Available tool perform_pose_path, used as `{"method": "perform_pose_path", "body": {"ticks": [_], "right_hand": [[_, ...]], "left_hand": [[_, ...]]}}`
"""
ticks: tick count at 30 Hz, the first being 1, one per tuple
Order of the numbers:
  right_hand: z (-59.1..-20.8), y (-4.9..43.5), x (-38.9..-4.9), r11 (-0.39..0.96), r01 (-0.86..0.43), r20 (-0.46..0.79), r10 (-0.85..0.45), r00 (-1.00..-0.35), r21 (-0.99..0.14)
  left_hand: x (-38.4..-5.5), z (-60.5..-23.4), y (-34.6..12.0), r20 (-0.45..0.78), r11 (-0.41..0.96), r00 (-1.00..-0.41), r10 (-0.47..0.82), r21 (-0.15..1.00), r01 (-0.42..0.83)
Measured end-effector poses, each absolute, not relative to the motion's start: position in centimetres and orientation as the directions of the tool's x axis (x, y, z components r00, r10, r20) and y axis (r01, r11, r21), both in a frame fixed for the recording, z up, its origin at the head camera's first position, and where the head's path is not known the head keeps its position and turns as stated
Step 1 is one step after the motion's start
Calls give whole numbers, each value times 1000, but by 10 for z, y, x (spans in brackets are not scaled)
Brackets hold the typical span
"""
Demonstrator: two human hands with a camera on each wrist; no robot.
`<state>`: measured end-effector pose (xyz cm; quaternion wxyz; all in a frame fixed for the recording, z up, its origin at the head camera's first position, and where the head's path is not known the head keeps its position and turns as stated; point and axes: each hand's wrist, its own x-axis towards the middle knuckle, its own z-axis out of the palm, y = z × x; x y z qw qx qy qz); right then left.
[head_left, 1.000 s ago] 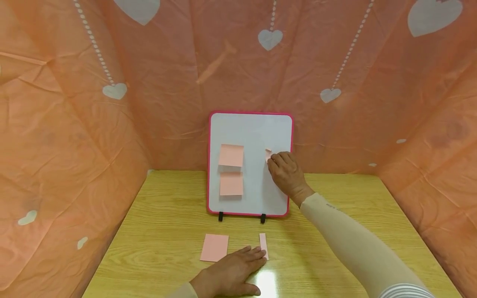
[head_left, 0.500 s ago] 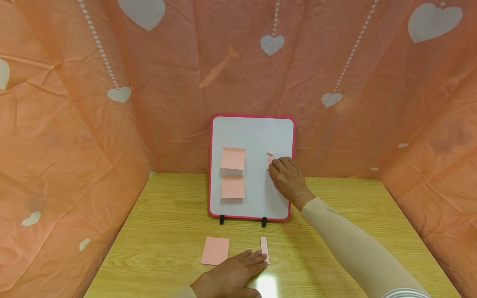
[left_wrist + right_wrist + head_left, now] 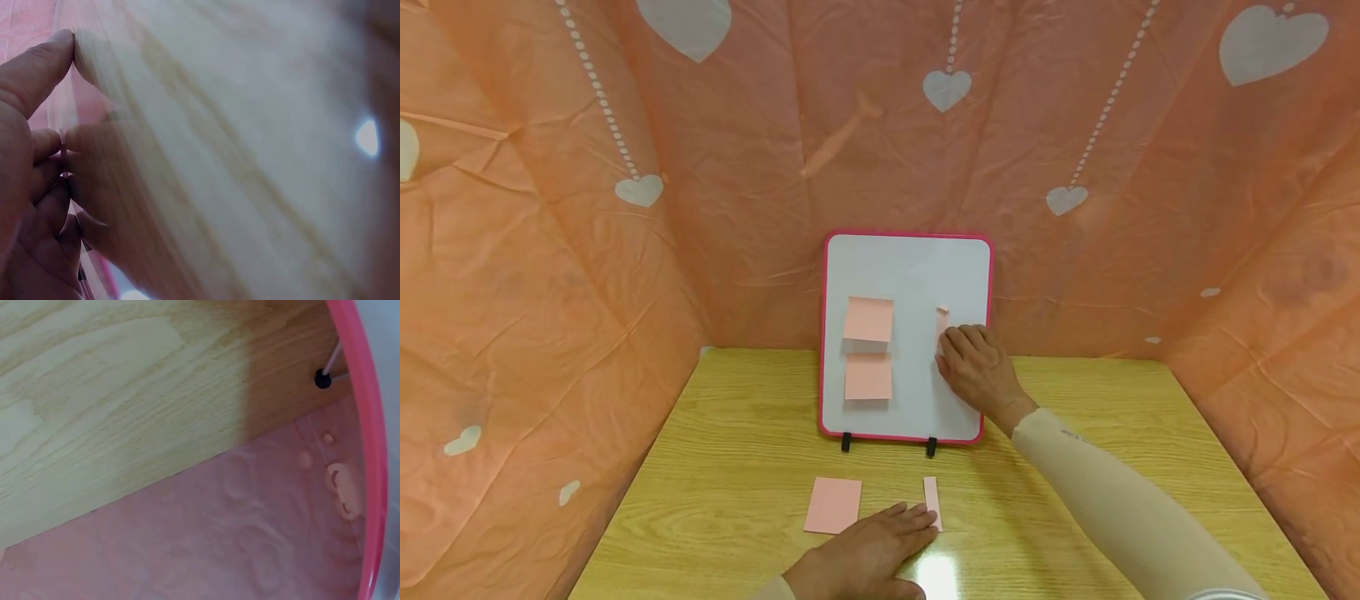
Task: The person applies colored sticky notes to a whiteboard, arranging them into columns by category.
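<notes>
Through my head view I see the right hand [image 3: 977, 371] at the whiteboard [image 3: 910, 267], its fingers bent against the lower part of a narrow pink sticky note [image 3: 942, 322] on the board's right half; that note's top end is curled, and I cannot tell whether the fingertips pinch it or only press it; my right wrist view shows just bench, pink backdrop and the board's rim.

The left hand [image 3: 868, 552] lies flat, fingers straight and gripping nothing, fingertips resting on the near end of a narrow pink sticky pad [image 3: 931, 493] on the bench [image 3: 737, 433]; a square pink sticky pad [image 3: 833, 505] lies just beside it; two square pink sticky notes [image 3: 868, 319] hang one above the other on the board's left half; the board stands upright on black feet [image 3: 846, 442].
</notes>
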<state>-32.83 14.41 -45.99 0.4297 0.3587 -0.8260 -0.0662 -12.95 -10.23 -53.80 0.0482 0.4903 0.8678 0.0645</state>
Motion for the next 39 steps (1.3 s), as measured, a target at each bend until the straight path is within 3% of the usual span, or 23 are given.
{"method": "perform_pose_path", "body": {"ticks": [8,18,34,39], "right_hand": [[-468,148,-328,718,-547,671,-660,-339,430],[-473,150,-324,732,-506,648,-663,-375,456],[-480,151,-322,725,-527,650,-665,-369,443],[-480,150,-323,725,-523,638,-669,-381,447]], "left_hand": [[-130,-537,-100,-29,514,-516,856,149,844],[-132,-532,-97,-38,511,-510,859,79,856],[-146,-518,-88,49,538,-547,836,123,834],[-169,-497,-87,123,580,-577,808,9,815]]}}
